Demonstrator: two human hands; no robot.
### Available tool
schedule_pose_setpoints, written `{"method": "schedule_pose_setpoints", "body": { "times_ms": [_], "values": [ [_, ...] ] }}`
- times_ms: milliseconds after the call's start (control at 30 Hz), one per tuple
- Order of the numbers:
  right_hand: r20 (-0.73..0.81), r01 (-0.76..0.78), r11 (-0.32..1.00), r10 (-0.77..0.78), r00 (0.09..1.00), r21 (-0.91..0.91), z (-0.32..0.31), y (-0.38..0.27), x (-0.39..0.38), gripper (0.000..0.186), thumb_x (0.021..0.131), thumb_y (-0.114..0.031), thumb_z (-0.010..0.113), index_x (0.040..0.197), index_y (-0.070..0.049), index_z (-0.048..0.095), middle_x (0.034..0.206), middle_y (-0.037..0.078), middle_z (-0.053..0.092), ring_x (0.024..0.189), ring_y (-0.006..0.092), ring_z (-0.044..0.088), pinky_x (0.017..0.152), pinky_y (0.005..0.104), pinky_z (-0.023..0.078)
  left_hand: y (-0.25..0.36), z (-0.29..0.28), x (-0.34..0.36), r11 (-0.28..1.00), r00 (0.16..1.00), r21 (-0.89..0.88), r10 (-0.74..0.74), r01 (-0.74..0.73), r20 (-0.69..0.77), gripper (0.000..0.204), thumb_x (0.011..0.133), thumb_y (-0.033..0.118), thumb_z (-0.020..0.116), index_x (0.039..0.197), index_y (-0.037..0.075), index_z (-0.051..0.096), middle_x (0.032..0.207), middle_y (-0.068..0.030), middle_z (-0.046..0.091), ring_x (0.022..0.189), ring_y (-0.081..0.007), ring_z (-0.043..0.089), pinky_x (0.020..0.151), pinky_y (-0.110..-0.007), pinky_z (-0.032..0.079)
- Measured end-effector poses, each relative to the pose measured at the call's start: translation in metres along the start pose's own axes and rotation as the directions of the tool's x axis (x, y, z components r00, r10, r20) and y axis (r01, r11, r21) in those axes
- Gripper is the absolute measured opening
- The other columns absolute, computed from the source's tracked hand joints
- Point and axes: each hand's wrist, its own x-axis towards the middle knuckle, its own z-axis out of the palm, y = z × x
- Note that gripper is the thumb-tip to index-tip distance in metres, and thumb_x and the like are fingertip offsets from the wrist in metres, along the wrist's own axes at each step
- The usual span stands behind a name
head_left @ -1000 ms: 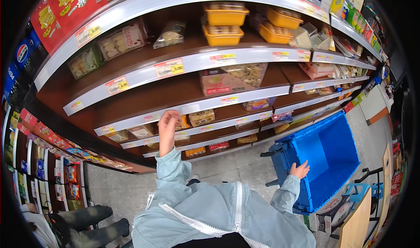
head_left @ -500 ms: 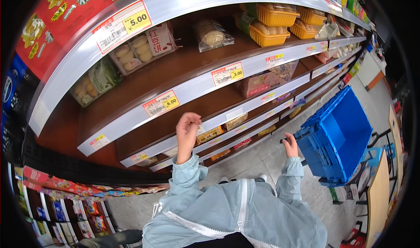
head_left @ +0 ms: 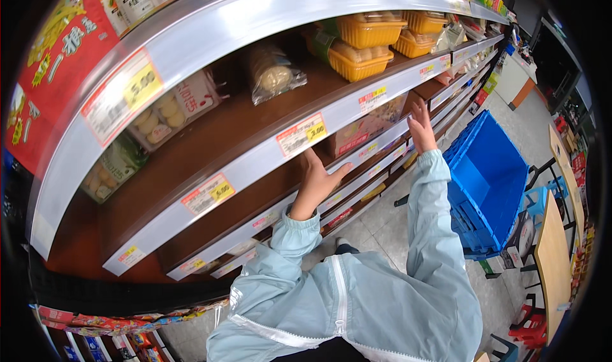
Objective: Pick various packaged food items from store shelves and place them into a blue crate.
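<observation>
Shelving (head_left: pixel 236 139), brown with pale edges, spans left to centre. Blue crate (head_left: pixel 468 225) stands open beside the right forearm. Pink box (head_left: pixel 363 131) sits on a shelf between both hands. Left hand (head_left: pixel 319 182): thumb spread wide, nothing seen in it; fingertips partly hidden at shelf edge. Right hand (head_left: pixel 421 127): fingers loosely spread, nothing gripped, near the box's right end; contact cannot be told.

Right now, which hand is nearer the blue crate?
The right hand: its sleeve is alongside the blue crate in this view. The left hand is farther left, by the lower side of a shelf edge.
</observation>
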Motion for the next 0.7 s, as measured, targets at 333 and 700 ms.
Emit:
{"method": "schedule_pose_setpoints", "body": {
  "times_ms": [333,700],
  "values": [
    [0.472,-0.359,0.932,0.296,0.83,0.046,-0.013,0.014,0.07,0.09,0.06,-0.006,0.067,0.127,0.0,0.006,0.129,0.007,0.021,0.119,0.0172,0.02,0.096,0.029,0.017,-0.019,0.032,0.042,0.953,0.997,-0.299,-0.018,0.042,0.08,0.045,0.066,0.011,0.065,0.104,-0.003,0.045,0.099,-0.0102,0.052,0.09,-0.016,0.048,0.079,-0.026,0.038],
    [0.688,-0.21,0.968,0.246,0.682,-0.138,-0.006,0.043,0.112,0.047,0.071,-0.019,0.06,0.109,0.003,0.044,0.104,0.009,0.051,0.095,0.0185,0.047,0.083,0.0287,0.036,-0.023,0.035,0.044,0.999,0.999,-0.006,0.046,-0.046,0.021,0.036,0.077,0.027,0.055,0.101,0.0,0.05,0.091,-0.012,0.056,0.076,-0.0215,0.055,0.069,-0.026,0.044]
  ]
}}
